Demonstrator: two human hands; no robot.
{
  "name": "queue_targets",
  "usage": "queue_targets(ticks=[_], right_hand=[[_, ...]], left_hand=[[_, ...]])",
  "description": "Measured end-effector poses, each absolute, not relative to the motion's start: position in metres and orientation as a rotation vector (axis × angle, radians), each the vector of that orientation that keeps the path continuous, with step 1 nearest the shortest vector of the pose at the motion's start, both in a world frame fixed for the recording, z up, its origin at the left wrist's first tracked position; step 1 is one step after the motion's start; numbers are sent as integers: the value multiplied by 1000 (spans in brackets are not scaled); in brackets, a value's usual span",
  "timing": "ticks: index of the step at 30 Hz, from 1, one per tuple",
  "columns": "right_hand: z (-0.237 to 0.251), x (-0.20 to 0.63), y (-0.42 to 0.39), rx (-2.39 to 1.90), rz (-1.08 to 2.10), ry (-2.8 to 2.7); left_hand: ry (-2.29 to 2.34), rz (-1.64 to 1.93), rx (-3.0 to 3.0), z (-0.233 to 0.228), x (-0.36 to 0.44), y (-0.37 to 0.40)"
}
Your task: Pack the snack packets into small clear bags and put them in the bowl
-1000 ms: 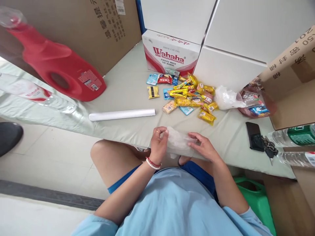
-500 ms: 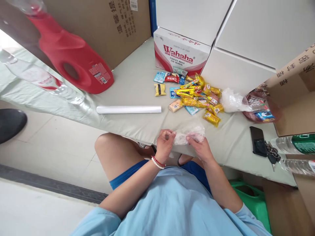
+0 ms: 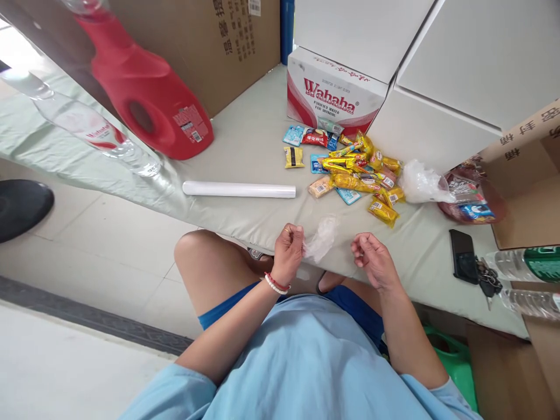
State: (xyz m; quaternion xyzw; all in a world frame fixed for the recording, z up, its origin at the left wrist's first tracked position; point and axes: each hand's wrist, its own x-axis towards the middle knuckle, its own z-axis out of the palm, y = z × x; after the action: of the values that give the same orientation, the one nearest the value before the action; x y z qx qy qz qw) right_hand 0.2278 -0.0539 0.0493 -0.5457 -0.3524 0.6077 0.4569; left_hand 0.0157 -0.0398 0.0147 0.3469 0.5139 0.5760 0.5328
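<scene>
Pale green cloth covers the surface [image 3: 245, 146], which is hemmed in by cardboard and white boxes, with a Wahaha carton [image 3: 335, 96] at the back. Take that carton as the landmark: just in front of it lies a heap of snack packets [image 3: 350, 172], mostly yellow with a few blue and red ones, and well in front of the heap, at the near edge of the surface, the two hands work. The left hand [image 3: 289, 252] has its grip closed, thumb and fingers pinching one end of a crumpled clear plastic bag [image 3: 321, 239]. The bag trails from that pinch up and toward the right hand, its long axis slanting away from the person and toward the snack heap; it hangs in the air just above the cloth. The right hand [image 3: 371, 259] is apart from the bag, fingers loosely curled and holding nothing, a clear gap between its fingertips and the bag's free end. So the left hand has the bag, and the right is the nearer one to its loose end. Left of the snack heap a white roll [image 3: 238, 189] lies crosswise, and further left a red jug [image 3: 144, 93].
</scene>
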Motion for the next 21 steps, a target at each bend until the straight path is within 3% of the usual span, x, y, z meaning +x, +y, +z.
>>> queue_targets(ticks=[4, 11, 21], right_hand=[[41, 202, -62, -1362, 1554, -992], [36, 211, -62, -1374, 1352, -877], [60, 244, -87, -1338, 1368, -1324]], left_hand=[[1188, 1340, 944, 21, 23, -48], [1087, 1416, 629, 15, 15, -44], [977, 932, 803, 19, 8, -52]])
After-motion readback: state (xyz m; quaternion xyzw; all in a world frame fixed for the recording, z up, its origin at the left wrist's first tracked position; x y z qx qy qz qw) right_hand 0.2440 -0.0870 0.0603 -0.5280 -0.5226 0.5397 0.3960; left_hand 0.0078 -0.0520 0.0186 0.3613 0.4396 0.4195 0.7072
